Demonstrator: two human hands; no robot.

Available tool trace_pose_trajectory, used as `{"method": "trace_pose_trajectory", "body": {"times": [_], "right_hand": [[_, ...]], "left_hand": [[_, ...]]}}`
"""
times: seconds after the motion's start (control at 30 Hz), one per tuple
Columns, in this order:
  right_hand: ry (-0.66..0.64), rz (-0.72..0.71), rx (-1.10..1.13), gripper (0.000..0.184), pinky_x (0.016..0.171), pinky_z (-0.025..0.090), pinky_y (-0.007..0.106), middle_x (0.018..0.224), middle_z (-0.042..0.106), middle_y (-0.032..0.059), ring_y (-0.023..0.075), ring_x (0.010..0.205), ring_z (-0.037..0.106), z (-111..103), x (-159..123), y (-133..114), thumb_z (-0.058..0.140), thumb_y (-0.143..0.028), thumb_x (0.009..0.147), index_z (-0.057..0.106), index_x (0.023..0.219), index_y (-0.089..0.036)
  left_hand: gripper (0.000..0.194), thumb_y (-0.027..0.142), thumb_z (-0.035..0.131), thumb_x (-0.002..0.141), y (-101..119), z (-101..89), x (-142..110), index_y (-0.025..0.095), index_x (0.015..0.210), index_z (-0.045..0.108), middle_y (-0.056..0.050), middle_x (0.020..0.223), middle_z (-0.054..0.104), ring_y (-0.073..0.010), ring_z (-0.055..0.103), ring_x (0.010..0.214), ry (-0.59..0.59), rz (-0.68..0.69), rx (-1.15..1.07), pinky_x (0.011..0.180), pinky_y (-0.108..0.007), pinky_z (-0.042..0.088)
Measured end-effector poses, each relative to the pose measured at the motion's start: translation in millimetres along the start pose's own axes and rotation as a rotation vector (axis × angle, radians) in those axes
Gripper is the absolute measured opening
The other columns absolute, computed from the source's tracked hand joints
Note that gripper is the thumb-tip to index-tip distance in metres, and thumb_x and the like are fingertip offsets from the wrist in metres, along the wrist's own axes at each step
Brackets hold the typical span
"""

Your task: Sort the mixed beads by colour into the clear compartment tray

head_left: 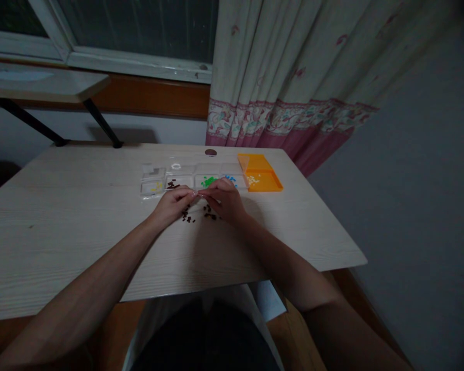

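My left hand (174, 202) and my right hand (227, 200) meet fingertip to fingertip above the table, both pinched closed. Whatever they hold is too small to make out. Below and between them lie several loose dark brown pieces (210, 216) on the wood. Just beyond my hands stands a row of clear plastic boxes with raised lids. From left to right they hold yellow pieces (157, 186), dark brown pieces (172, 184), green pieces (209, 181) and blue pieces (229, 179). My right hand partly covers the green and blue ones.
An orange box (272, 181) with its lid up holds white pieces (252, 179) at the right end of the row. A dark oval object (211, 152) lies near the back edge of the table (81, 221). Behind are a shelf (73, 85), a window and a curtain (263, 77).
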State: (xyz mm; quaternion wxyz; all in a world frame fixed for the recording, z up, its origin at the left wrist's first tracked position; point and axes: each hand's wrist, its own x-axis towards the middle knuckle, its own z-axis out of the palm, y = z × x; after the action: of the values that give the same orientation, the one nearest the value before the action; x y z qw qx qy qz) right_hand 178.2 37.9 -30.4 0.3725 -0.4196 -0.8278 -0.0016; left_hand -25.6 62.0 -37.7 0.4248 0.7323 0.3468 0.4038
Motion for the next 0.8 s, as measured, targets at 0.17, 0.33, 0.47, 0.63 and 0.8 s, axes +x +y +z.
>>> {"method": "trace_pose_trajectory", "body": {"times": [0.17, 0.33, 0.47, 0.63, 0.8], "right_hand": [[-0.089, 0.012, -0.020, 0.024, 0.085, 0.040, 0.032, 0.093, 0.065, 0.0040, 0.0186, 0.092, 0.054, -4.4, 1.3, -3.9, 0.051, -0.032, 0.098, 0.074, 0.104, -0.030], [-0.073, 0.118, -0.139, 0.025, 0.086, 0.037, 0.034, 0.097, 0.067, 0.0047, 0.0199, 0.095, 0.054, -9.6, -0.2, 7.3, 0.050, -0.034, 0.099, 0.074, 0.107, -0.028], [-0.110, 0.278, -0.291, 0.019, 0.087, 0.035, 0.036, 0.092, 0.070, 0.0061, 0.0210, 0.092, 0.055, -15.0, -6.2, 30.7, 0.059, -0.031, 0.095, 0.077, 0.095, -0.024], [-0.253, 0.256, -0.224, 0.011, 0.085, 0.038, 0.034, 0.094, 0.073, 0.0049, 0.0201, 0.092, 0.058, -11.6, -13.4, 45.6, 0.068, -0.029, 0.087, 0.077, 0.091, -0.024], [-0.255, 0.216, -0.213, 0.011, 0.086, 0.039, 0.035, 0.096, 0.073, 0.0047, 0.0204, 0.093, 0.058, -4.0, -14.0, 42.5, 0.067, -0.028, 0.087, 0.077, 0.092, -0.025]], "left_hand": [[0.033, 0.051, 0.065, 0.082, -0.4, 1.3, -0.3, 0.020, 0.080, 0.075, -0.004, 0.078, 0.063, -0.0168, 0.057, 0.074, 0.067, -0.051, -0.070, 0.069, -0.031, 0.044], [0.027, 0.046, 0.067, 0.081, 1.3, -7.7, 3.0, 0.020, 0.084, 0.076, -0.006, 0.084, 0.067, -0.0191, 0.061, 0.081, 0.148, -0.031, 0.061, 0.075, -0.034, 0.047], [0.025, 0.042, 0.064, 0.082, -3.2, -22.6, 6.3, 0.019, 0.085, 0.074, -0.005, 0.084, 0.067, -0.0194, 0.060, 0.082, 0.256, 0.000, 0.233, 0.078, -0.035, 0.047], [0.018, 0.029, 0.056, 0.084, -9.5, -48.0, 6.7, 0.018, 0.076, 0.067, -0.004, 0.080, 0.063, -0.0213, 0.055, 0.087, 0.452, 0.070, 0.628, 0.092, -0.038, 0.041], [0.030, 0.032, 0.047, 0.090, -17.3, -70.8, 5.8, 0.018, 0.068, 0.063, -0.007, 0.080, 0.061, -0.0239, 0.052, 0.089, 0.573, -0.012, 0.847, 0.092, -0.040, 0.039]]}}
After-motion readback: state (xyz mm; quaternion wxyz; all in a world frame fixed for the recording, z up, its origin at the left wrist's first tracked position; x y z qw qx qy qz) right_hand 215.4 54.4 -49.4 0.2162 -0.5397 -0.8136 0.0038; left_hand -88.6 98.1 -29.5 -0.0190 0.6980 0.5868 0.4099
